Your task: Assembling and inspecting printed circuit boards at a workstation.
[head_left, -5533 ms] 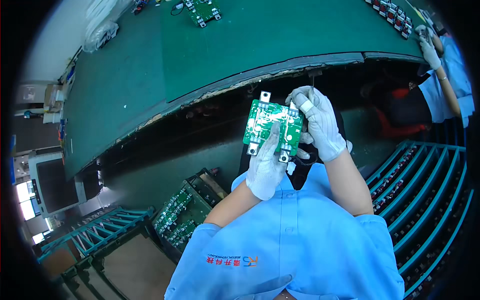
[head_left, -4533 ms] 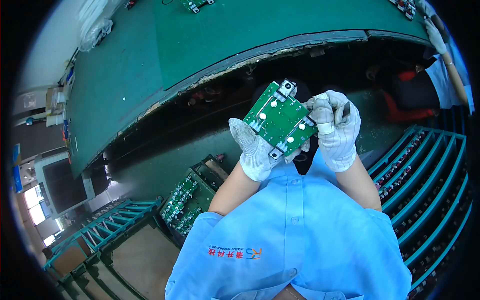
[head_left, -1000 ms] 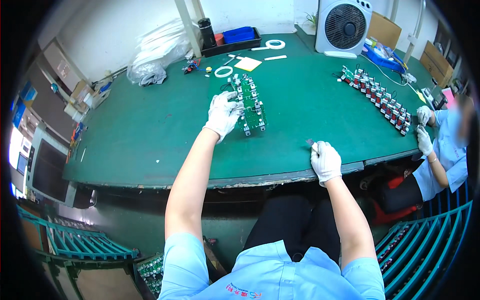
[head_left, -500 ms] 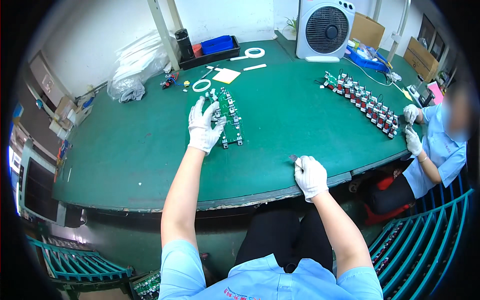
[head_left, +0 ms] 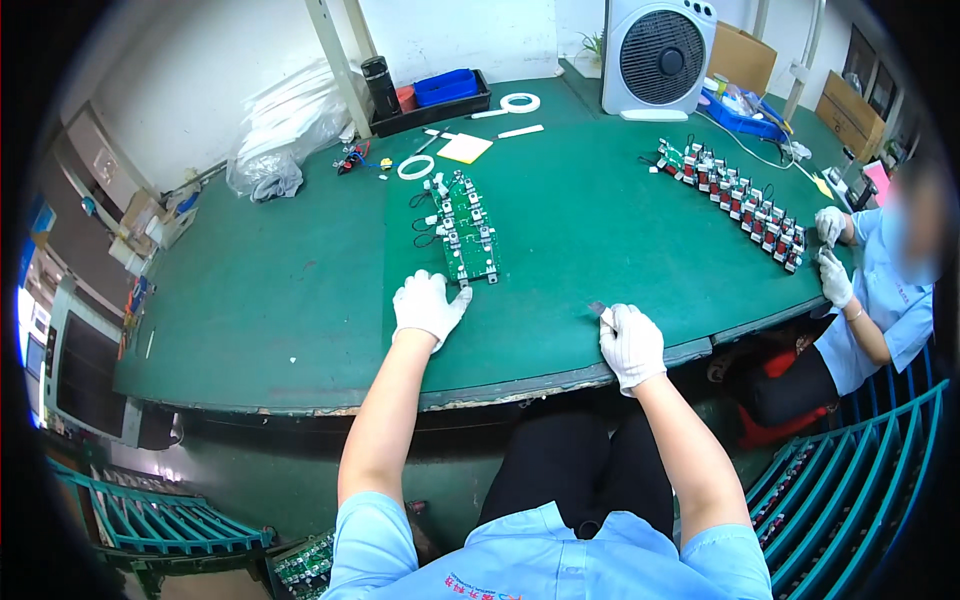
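Note:
My left hand (head_left: 428,308), in a white glove, rests by the near end of a long green circuit board (head_left: 466,240). Its fingers are bent and the thumb stands apart, close to the board's near corner; I cannot tell if it touches. Black wire loops, white connectors and small metal-and-black parts sit along the board. My right hand (head_left: 632,345), also gloved, is near the table's front edge. It is closed on a small thin dark piece (head_left: 599,308), whose kind I cannot make out.
The green table (head_left: 300,330) carries a tape roll (head_left: 416,167), yellow paper (head_left: 465,148), a black tray (head_left: 430,112) and a fan (head_left: 658,60). At right, a row of boards with red-and-white parts (head_left: 735,200) lies before a co-worker's gloved hands (head_left: 832,275). Green racks (head_left: 860,480) stand below.
My left hand has come off the middle of the circuit board and moved toward me, to its near end. My right hand keeps its hold on the dark piece. The view has shifted slightly.

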The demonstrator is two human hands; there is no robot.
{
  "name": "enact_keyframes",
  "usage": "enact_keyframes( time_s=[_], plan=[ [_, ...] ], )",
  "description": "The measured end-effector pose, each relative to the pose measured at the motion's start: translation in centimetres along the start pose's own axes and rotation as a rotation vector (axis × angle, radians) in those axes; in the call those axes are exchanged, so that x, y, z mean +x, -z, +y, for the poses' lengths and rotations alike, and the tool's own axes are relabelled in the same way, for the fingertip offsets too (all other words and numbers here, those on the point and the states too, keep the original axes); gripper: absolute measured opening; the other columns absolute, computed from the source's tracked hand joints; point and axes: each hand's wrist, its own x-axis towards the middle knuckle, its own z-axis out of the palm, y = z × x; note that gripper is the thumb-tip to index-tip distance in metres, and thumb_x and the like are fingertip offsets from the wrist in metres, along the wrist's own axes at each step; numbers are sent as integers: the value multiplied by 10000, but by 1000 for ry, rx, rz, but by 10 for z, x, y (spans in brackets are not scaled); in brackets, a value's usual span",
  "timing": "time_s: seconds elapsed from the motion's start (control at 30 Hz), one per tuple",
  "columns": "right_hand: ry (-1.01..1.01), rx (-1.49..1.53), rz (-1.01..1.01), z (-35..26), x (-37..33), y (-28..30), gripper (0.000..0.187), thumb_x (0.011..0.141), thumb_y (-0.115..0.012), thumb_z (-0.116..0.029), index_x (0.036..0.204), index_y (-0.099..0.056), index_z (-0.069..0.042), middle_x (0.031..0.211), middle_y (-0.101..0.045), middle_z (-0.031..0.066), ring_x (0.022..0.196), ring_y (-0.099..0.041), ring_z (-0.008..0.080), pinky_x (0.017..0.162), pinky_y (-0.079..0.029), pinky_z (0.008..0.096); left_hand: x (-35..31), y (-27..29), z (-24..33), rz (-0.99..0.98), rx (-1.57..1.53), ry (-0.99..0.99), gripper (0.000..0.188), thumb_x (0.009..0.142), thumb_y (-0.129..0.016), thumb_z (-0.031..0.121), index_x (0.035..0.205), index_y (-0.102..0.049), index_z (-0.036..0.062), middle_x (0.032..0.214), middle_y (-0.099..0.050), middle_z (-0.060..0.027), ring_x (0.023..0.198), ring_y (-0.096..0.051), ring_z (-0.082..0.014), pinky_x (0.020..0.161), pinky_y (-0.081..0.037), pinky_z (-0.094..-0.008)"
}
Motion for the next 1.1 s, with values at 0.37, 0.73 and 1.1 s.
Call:
enact_keyframes(
  time_s=[0.37, 0.73, 1.1],
  plan=[
    [-48, 29, -2, 4, -1, 20, 179, 856, -472, -227, 749, -562, -115, 744, -589, 113, 699, -597, 319, 612, -494, 423, 15, 15, 58, 238, -605, 422, 982, 713, -687, 523, 1399, -233, -11, 1429, -286, -232, 1306, -331, -354, 1070, -290, -411],
    [-95, 96, -79, 6, -8, 11, 111, 812, -534, -188, 808, -563, -81, 780, -596, 129, 715, -620, 311, 630, -512, 423, 35, -38, 112, 551, -221, 595, 1065, 644, -723, 563, 1396, -195, 24, 1322, -366, -240, 1203, -433, -352, 968, -411, -436],
    [-65, 95, -63, 14, -9, 6, 127, 781, -564, -197, 832, -528, -86, 779, -578, 92, 727, -622, 253, 621, -512, 396, 41, -30, 123, 417, -339, 811, 1042, 655, -700, 581, 1437, -168, 145, 1295, -432, -193, 1140, -510, -309, 896, -472, -436]
  ],
)
